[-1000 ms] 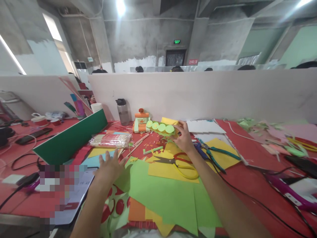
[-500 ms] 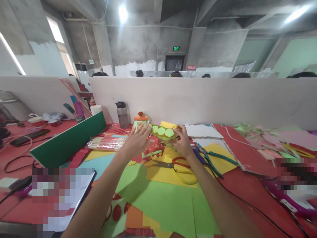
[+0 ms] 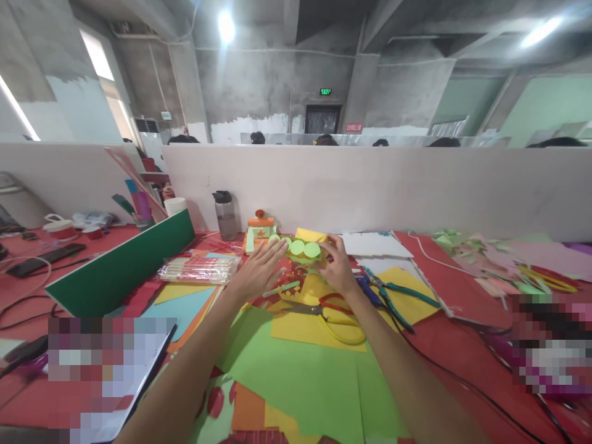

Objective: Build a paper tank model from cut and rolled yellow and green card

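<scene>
In the head view, a green and yellow paper model [image 3: 303, 250] with a row of light-green discs along its front stands between my hands. My right hand [image 3: 338, 266] curls its fingers and thumb around the model's right end. My left hand [image 3: 261, 268] is open, fingers stretched out at the model's left end and covering part of it. Whether its fingertips press on the model I cannot tell. Left of it stands an orange and pale-green paper model [image 3: 259, 231] with a star. Yellow- and red-handled scissors [image 3: 319, 310] lie below my hands on yellow sheets.
Green sheets [image 3: 296, 370] cover the table's front. Teal-handled pliers [image 3: 402, 290] lie to the right. At left are a green board [image 3: 124, 265] on edge, wrapped sticks [image 3: 198, 269] and a bottle [image 3: 225, 216]. A white partition [image 3: 370, 188] runs behind.
My left hand has moved down a little from the models, showing more of the orange and pale-green one. My right hand stays at the model's right end. The view has shifted slightly.
</scene>
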The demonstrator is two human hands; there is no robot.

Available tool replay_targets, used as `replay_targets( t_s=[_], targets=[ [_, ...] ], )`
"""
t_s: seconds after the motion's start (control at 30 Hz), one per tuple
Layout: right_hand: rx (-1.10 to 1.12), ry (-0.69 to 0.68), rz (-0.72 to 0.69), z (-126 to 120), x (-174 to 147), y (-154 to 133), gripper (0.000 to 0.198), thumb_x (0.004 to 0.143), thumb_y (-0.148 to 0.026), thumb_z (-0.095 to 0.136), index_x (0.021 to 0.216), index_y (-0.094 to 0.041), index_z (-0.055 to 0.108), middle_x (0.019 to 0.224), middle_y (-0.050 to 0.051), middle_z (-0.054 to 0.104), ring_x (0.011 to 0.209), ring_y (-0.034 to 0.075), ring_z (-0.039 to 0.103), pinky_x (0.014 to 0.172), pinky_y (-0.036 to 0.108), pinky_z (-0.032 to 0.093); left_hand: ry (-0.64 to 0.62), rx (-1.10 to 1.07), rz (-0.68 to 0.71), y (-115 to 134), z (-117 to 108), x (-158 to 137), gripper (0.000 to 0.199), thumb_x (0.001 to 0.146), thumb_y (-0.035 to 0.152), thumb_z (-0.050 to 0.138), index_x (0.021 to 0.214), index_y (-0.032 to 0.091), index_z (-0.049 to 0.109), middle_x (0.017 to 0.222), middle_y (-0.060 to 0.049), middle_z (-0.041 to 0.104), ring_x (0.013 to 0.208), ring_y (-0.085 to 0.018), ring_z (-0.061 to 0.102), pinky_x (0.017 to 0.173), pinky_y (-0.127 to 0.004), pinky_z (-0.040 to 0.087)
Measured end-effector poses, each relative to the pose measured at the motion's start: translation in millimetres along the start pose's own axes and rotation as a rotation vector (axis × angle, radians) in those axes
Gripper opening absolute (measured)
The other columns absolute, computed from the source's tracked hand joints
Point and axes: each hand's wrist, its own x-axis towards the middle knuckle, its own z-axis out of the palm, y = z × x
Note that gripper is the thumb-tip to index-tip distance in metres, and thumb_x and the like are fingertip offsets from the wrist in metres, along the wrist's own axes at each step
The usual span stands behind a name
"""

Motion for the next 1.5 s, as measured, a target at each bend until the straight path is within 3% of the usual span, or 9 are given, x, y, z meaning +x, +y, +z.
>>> replay_targets(
  t_s=[0.27, 0.53, 0.7, 0.8, 0.93, 1.03, 1.23, 1.37, 1.5],
  targets=[
    [0.001, -0.039, 0.006, 2.1, -1.4, -6.1, 0.044, 0.078, -0.053, 0.075, 0.112, -0.025, 0.069, 0.129, 0.011, 0.044, 0.126, 0.032, 0.048, 0.111, 0.050, 0.040, 0.007, -0.002, 0.057, -7.0, -4.2, -4.9, 0.056, 0.104, 0.035, 0.030, 0.156, 0.019, 0.020, 0.162, -0.004, 0.028, 0.152, -0.018, 0.016, 0.125, -0.041, 0.013],
    [0.034, -0.038, 0.042, 4.8, -2.5, -6.3, 0.049, 0.078, -0.054, 0.074, 0.113, -0.021, 0.067, 0.128, 0.014, 0.044, 0.126, 0.032, 0.049, 0.110, 0.049, 0.041, -0.004, -0.009, 0.047, -8.7, -9.2, -6.8, 0.057, 0.104, 0.034, 0.031, 0.157, 0.021, 0.018, 0.162, -0.004, 0.026, 0.152, -0.021, 0.015, 0.125, -0.044, 0.014],
    [0.028, -0.061, 0.088, 8.7, -4.1, -6.8, 0.051, 0.076, -0.054, 0.076, 0.115, -0.022, 0.066, 0.130, 0.013, 0.045, 0.128, 0.033, 0.048, 0.112, 0.050, 0.040, 0.058, -0.043, -0.036, -16.3, -20.6, -7.8, 0.050, 0.104, 0.031, 0.031, 0.153, 0.022, 0.031, 0.162, -0.007, 0.028, 0.150, -0.020, 0.021, 0.123, -0.044, 0.022],
    [0.035, -0.063, 0.083, 12.4, -6.1, -4.4, 0.053, 0.075, -0.056, 0.075, 0.115, -0.022, 0.067, 0.129, 0.013, 0.046, 0.126, 0.032, 0.050, 0.112, 0.050, 0.040, 0.134, -0.073, -0.099, -23.3, -21.1, -9.4, 0.044, 0.103, 0.034, 0.036, 0.144, 0.020, 0.045, 0.154, -0.008, 0.044, 0.145, -0.021, 0.035, 0.119, -0.041, 0.029],
    [0.044, -0.073, 0.082, 16.5, -8.7, -0.6, 0.053, 0.075, -0.057, 0.075, 0.115, -0.023, 0.067, 0.127, 0.012, 0.046, 0.126, 0.033, 0.049, 0.112, 0.051, 0.040, 0.152, -0.116, -0.278, -35.2, -16.0, -13.0, 0.033, 0.100, 0.031, 0.041, 0.125, 0.023, 0.060, 0.123, -0.008, 0.069, 0.117, -0.022, 0.061, 0.104, -0.037, 0.044],
    [0.047, -0.080, 0.085, 17.9, -9.3, 0.2, 0.051, 0.076, -0.055, 0.075, 0.115, -0.024, 0.066, 0.128, 0.012, 0.046, 0.128, 0.033, 0.048, 0.112, 0.051, 0.040, 0.063, -0.166, -0.335, -43.0, -15.8, -15.1, 0.028, 0.099, 0.032, 0.042, 0.112, 0.023, 0.065, 0.109, -0.006, 0.073, 0.103, -0.022, 0.065, 0.094, -0.032, 0.047],
    [0.073, -0.101, 0.128, 20.7, -9.3, -4.4, 0.051, 0.077, -0.052, 0.075, 0.116, -0.021, 0.064, 0.129, 0.013, 0.046, 0.127, 0.032, 0.049, 0.112, 0.049, 0.040, -0.289, -0.266, -0.276, -43.8, -24.9, -15.1, 0.026, 0.093, 0.027, 0.044, 0.095, 0.024, 0.069, 0.100, -0.004, 0.074, 0.086, -0.020, 0.066, 0.074, -0.027, 0.045],
    [0.078, -0.114, 0.165, 23.2, -9.8, -10.4, 0.047, 0.079, -0.050, 0.073, 0.116, -0.023, 0.063, 0.130, 0.011, 0.045, 0.128, 0.032, 0.048, 0.112, 0.050, 0.040, -0.442, -0.326, -0.239, -44.6, -23.4, -19.2, 0.026, 0.085, 0.016, 0.046, 0.089, 0.024, 0.070, 0.094, -0.003, 0.075, 0.084, -0.020, 0.066, 0.071, -0.027, 0.044],
    [0.134, -0.132, 0.199, 28.0, -11.5, -9.5, 0.047, 0.079, -0.048, 0.072, 0.118, -0.023, 0.063, 0.134, 0.012, 0.044, 0.131, 0.032, 0.046, 0.106, 0.048, 0.048, -0.584, -0.446, -0.261, -53.8, -14.2, -27.4, 0.026, 0.077, 0.012, 0.053, 0.090, 0.023, 0.072, 0.090, -0.002, 0.076, 0.082, -0.020, 0.068, 0.069, -0.026, 0.046]
  ],
)
